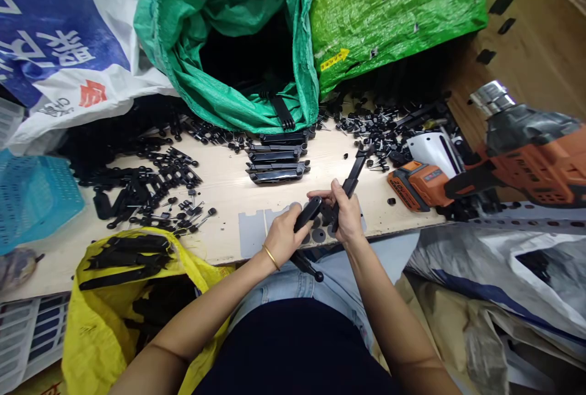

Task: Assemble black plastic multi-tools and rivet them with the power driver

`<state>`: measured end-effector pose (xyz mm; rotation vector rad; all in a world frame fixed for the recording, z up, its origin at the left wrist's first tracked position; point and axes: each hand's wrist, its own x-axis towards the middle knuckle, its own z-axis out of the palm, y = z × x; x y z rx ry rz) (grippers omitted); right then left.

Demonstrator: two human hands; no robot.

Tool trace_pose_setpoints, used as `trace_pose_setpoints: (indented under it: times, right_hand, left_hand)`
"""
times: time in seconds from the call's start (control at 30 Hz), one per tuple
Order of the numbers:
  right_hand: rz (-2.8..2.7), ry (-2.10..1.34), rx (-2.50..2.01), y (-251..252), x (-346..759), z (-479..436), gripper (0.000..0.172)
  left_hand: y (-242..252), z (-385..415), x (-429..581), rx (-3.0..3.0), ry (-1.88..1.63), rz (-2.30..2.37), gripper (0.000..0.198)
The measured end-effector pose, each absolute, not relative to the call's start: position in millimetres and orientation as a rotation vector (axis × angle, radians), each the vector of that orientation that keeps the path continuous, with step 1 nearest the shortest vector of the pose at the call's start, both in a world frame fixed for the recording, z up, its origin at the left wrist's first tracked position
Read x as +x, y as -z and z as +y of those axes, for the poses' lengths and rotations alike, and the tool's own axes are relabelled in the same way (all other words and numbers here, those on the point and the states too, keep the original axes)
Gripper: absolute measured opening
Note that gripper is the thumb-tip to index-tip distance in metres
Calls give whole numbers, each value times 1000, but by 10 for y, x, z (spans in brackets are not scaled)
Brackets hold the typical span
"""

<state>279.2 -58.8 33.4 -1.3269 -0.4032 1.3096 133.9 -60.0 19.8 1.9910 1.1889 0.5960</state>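
Observation:
Near the table's front edge, my left hand is closed around a black plastic arm with a rounded end; a ball-tipped black piece sticks out below that hand. My right hand grips a long black plastic bracket that slants up and away from me. The two parts meet or overlap between my hands; whether they are joined is hard to see. Just beyond lies a row of several black folded assemblies. Small black knobs with metal screws are heaped to the right.
A green woven sack stands open at the back, beside a bright green bag. An orange cordless power tool lies right. Loose black parts, a blue basket and a yellow bag of black parts are left.

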Motion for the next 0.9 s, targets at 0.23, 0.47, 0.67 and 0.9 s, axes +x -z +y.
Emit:
trace_pose_setpoints:
  times: [0.23, 0.47, 0.67, 0.9]
  right_hand:
    - [-276, -1495, -1199, -357, 2849, -580, 48]
    - [-316, -1386, -1206, -392, 2763, -572, 46]
    - [-279, -1365, -1250, -334, 2765, -590, 44]
    - [-222, -1217, -1220, -228, 2659, -582, 40]
  left_hand:
    - [-241, -641, 1313, 2045, -584, 1163, 18]
    - [-278, -671, 1321, 2075, -605, 1231, 11]
    - [-262, -737, 1308, 2227, -531, 1179, 10]
    - [-271, -759, 1303, 2371, -279, 1276, 9]
